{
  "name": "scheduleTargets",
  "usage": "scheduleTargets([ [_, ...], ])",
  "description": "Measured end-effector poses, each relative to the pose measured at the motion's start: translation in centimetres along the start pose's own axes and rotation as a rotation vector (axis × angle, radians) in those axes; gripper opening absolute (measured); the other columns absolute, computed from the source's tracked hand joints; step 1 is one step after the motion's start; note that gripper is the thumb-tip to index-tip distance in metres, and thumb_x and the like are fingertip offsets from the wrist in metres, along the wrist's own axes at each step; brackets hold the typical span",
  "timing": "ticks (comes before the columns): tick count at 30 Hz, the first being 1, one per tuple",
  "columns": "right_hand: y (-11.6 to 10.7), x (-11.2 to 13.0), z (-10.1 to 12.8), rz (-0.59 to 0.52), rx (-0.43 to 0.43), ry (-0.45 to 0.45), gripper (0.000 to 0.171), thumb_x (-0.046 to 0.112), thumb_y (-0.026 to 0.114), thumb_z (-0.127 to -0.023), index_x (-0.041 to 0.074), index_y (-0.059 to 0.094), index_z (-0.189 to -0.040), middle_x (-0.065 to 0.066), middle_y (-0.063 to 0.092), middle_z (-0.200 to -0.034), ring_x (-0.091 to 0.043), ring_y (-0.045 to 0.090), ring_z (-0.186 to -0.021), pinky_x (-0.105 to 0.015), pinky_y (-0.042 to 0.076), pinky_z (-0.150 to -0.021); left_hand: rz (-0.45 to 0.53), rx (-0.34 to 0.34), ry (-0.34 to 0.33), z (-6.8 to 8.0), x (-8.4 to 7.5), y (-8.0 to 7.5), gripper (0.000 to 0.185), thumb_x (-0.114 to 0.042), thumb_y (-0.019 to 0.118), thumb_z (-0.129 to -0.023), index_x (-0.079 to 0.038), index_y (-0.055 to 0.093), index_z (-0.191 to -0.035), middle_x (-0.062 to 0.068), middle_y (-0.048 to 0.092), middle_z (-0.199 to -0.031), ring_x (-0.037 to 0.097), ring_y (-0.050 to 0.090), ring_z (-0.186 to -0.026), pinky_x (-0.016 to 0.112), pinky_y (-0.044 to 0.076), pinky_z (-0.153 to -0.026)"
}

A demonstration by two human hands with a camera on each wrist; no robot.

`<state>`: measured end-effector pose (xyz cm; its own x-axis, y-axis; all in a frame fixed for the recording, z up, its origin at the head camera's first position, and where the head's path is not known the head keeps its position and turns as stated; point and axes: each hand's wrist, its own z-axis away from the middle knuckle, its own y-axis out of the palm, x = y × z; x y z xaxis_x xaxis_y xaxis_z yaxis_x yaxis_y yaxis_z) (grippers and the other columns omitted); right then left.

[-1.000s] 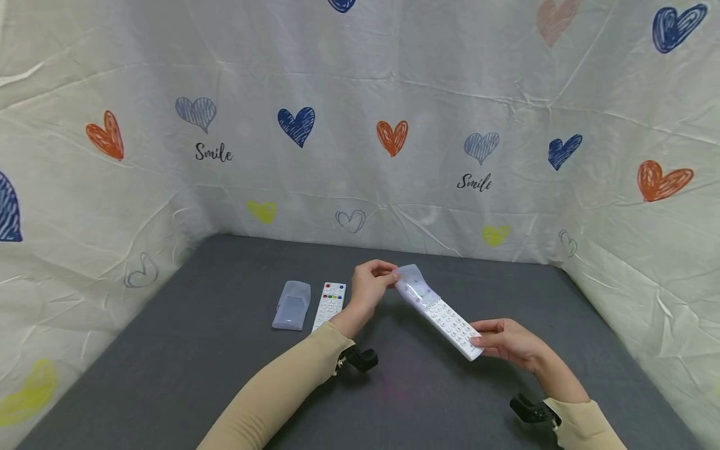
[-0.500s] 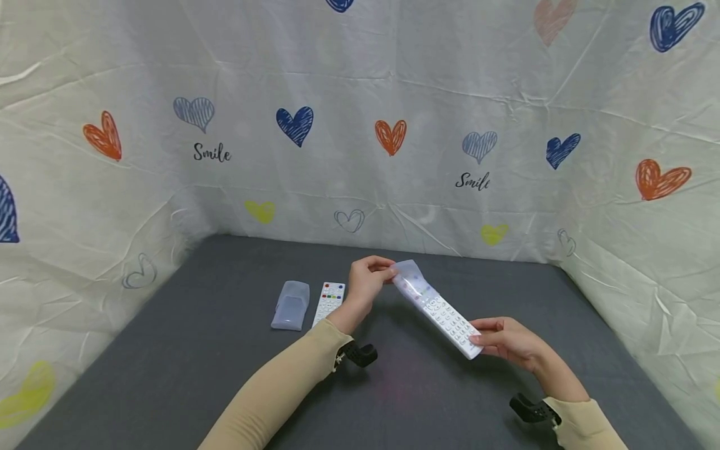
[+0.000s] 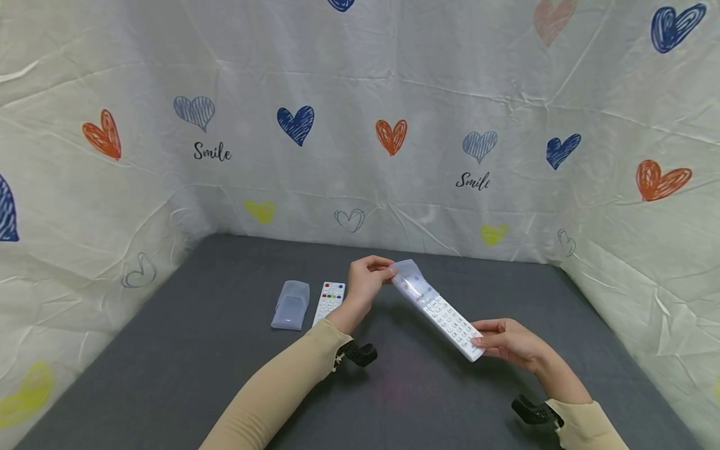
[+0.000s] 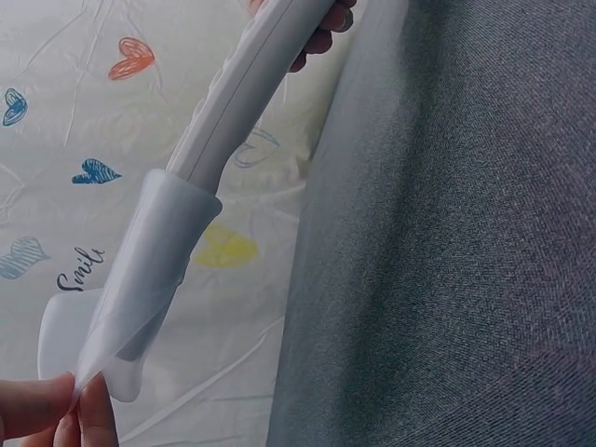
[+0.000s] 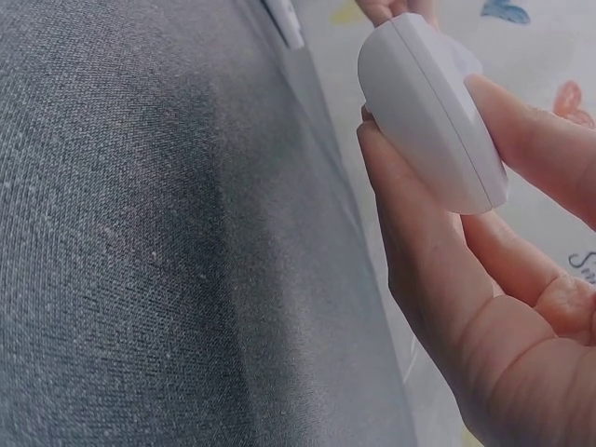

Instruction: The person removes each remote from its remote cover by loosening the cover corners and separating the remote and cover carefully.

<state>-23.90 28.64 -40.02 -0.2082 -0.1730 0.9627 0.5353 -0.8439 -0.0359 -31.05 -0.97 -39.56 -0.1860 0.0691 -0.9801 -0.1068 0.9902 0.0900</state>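
- A long white remote control [image 3: 447, 320] is held in the air above the grey counter [image 3: 185, 350], just right of the middle of the head view, running on a slant from upper left to lower right.
- A translucent silicone sleeve [image 3: 409, 279] covers only the remote's upper-left end; the keypad below it is bare. In the left wrist view the sleeve's [image 4: 140, 279] open mouth sits around the remote's body [image 4: 247, 74] and its loose closed end hangs past the tip.
- The left hand [image 3: 367, 287] pinches the loose end of the sleeve between thumb and fingertips [image 4: 47, 410].
- The right hand [image 3: 509, 344] grips the remote's lower-right end, fingers curled beneath and the thumb on its edge; the right wrist view shows the rounded end [image 5: 428, 112] clasped between the fingers [image 5: 419, 242] and the thumb.
- Both forearms wear beige sleeves [image 3: 281, 387], each with a black wrist mount [image 3: 360, 355].
- Left of the hands, a second white remote [image 3: 329, 302] with coloured buttons lies flat on the counter, with a second translucent sleeve [image 3: 291, 304] lying just beside it on its left.
- A pale cloth backdrop [image 3: 360, 125] printed with hearts and the word "Smile" encloses the counter along the top and both sides of the frame.
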Motion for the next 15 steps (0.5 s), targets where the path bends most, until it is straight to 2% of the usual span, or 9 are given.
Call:
scheduleTargets([
  [15,-0.58,-0.52,0.39,0.004,0.003,0.006,0.059,0.008,0.064,-0.089,-0.017,0.037,-0.135,0.000,0.066,-0.105,-0.011,0.064,-0.094,-0.025,0.055,-0.083,0.013,0.006,-0.014,-0.01,0.31,0.11,0.013,0.001,0.072,-0.080,0.002,0.070,-0.093,0.013,0.068,-0.083,0.011,0.064,-0.067,0.027,0.059,-0.066],
])
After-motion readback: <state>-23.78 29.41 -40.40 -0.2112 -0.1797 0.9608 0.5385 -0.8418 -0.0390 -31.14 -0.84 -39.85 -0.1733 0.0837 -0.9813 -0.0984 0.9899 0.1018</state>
